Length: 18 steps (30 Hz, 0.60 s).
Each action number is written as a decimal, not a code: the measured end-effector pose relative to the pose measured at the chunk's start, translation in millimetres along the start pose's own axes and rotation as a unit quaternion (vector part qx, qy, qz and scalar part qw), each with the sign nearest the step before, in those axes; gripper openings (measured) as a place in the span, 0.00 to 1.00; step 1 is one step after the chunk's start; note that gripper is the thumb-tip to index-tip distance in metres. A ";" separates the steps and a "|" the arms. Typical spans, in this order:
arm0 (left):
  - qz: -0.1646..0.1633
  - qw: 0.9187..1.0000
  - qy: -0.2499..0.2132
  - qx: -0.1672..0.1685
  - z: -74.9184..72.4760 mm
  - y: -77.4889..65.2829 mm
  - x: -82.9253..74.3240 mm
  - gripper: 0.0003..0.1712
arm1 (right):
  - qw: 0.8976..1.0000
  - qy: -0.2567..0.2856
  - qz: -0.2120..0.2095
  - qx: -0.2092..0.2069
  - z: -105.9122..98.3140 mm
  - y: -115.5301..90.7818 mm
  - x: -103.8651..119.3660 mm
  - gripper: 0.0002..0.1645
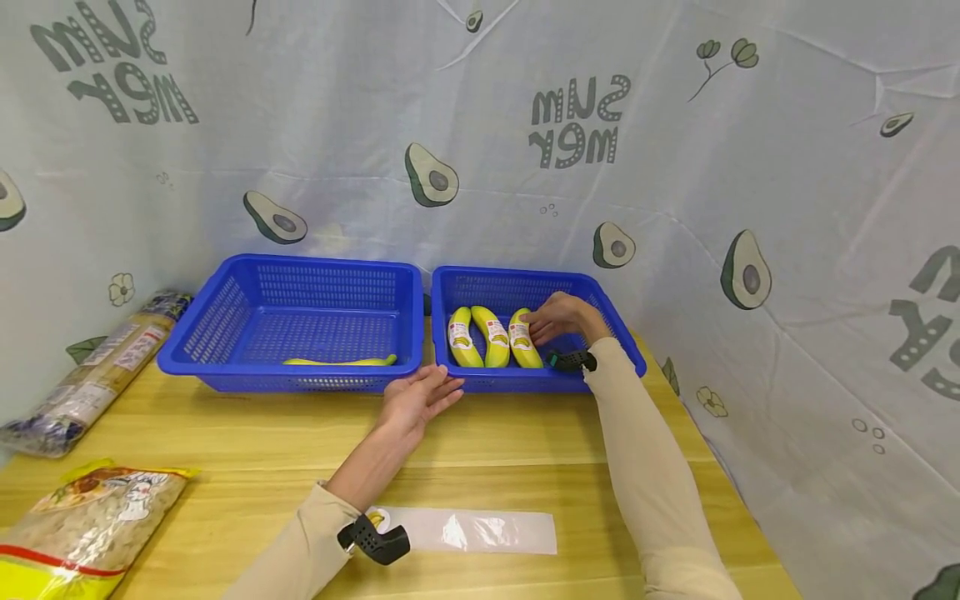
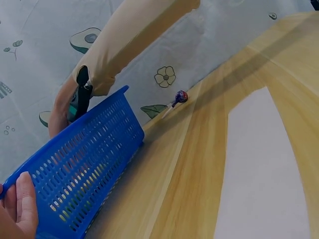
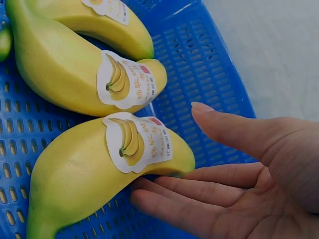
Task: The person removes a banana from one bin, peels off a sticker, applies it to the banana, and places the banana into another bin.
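Observation:
Three yellow bananas with white stickers lie in the right blue basket [image 1: 517, 379]. Beside the rightmost banana [image 3: 99, 174], my right hand [image 1: 558, 318] reaches down into the basket. Its straight fingers are at the banana's side and partly under it, while the thumb is held apart above. My left hand [image 1: 416, 400] touches the front left corner of the same basket, thumb at the rim and fingers loosely extended along the outer wall. The middle banana [image 3: 75, 69] and the leftmost banana [image 1: 464, 337] lie next to it.
A left blue basket [image 1: 300, 379] holds another banana [image 1: 341, 362], mostly hidden by its front wall. On the table lie a white strip [image 1: 480, 531] near the front, a long noodle package [image 1: 105, 367] and a plastic food bag [image 1: 93, 525]. A lollipop [image 2: 180, 96] lies beyond the right basket.

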<state>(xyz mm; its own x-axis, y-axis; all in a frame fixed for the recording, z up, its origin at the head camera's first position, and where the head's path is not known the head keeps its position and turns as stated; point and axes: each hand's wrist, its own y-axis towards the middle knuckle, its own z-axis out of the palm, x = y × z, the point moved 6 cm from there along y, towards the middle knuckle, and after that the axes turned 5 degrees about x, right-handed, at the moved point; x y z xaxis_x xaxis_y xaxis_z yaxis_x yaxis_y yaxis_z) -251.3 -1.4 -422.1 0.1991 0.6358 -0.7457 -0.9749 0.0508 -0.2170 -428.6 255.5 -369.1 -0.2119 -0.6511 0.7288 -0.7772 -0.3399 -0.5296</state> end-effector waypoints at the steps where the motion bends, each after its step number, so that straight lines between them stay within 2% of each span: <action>1: 0.000 1.000 0.001 0.001 -0.5 -0.5 -0.5 0.04 | 1.000 -0.006 -0.001 0.002 1.0 0.3 0.6 0.27; 7: 0.003 1.000 0.011 0.006 -0.2 -3.0 -1.9 0.05 | 0.999 -0.031 0.004 0.012 2.4 -1.6 2.7 0.32; 11: 0.007 1.000 0.017 0.009 -1.3 -6.4 -4.2 0.07 | 0.998 -0.053 -0.013 -0.012 0.8 -7.4 10.1 0.37; 14: 0.010 1.000 0.025 0.014 -4.2 -11.2 -7.8 0.13 | 0.997 -0.062 -0.031 -0.036 -0.6 -11.4 18.7 0.41; 18: 0.014 0.999 0.040 0.019 -11.1 -19.3 -14.2 0.19 | 0.994 -0.088 -0.050 -0.049 0.8 -19.4 34.3 0.43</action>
<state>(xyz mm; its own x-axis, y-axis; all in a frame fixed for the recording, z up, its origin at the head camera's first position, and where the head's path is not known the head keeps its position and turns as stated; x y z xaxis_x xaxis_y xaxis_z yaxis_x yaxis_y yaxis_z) -234.1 -20.0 -414.3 0.1778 0.5739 -0.7994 -0.9829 0.0634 -0.1732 -420.3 239.2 -334.2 -0.0316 -0.7288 0.6840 -0.8447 -0.3464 -0.4081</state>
